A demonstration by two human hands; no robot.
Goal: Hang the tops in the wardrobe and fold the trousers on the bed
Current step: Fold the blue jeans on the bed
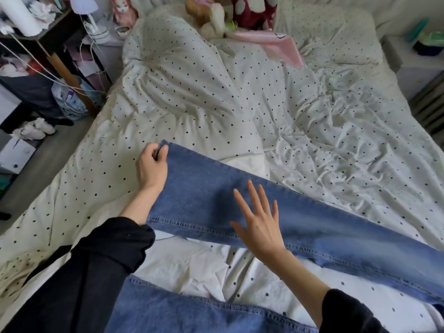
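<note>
Bedding first: one wide bed fills the view, its white cover dotted with small dark spots and badly rumpled, with two pillows bunched up at the far end. Across the near part of it stretches one pair of blue jeans, the leg end running from the left over to the right edge, another part of the denim lying right below the camera. Over to the far left, a dark shelf unit is crammed with paper, cloth and cables, too jumbled to count. Soft toys sit in a heap at the head of the bed; I make out at least two. On the floor, one pair of white shoes. Now the two hands: the left hand pinches the hem corner of the jeans between thumb and curled fingers, and the right hand lies flat on the denim, fingers straight and spread apart.
</note>
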